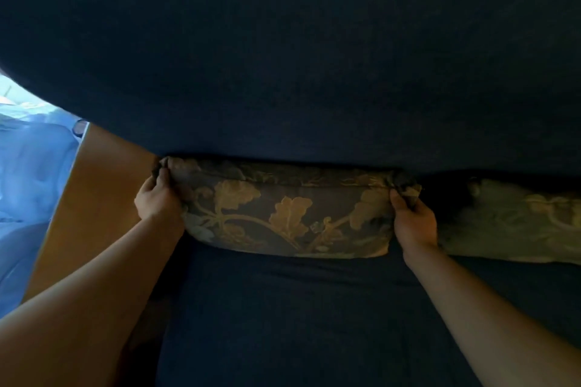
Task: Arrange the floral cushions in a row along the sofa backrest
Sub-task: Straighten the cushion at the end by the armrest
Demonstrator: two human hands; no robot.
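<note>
Both hands' fingers (pixel 163 181) around floral cushion (pixel 283 214) corners, against backrest (pixel 283 56)

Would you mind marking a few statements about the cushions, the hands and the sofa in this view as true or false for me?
1. Both hands hold the same floral cushion. True: the left hand grips its left corner and the right hand its right corner.
2. The held cushion lies out on the seat, far from the backrest. False: it sits against the dark blue backrest.
3. A second floral cushion lies to the right of the held one. True.
4. The sofa is upholstered in bright red. False: it is dark blue.
5. The right hand is open and touches nothing. False: its fingers pinch the cushion corner.
</note>
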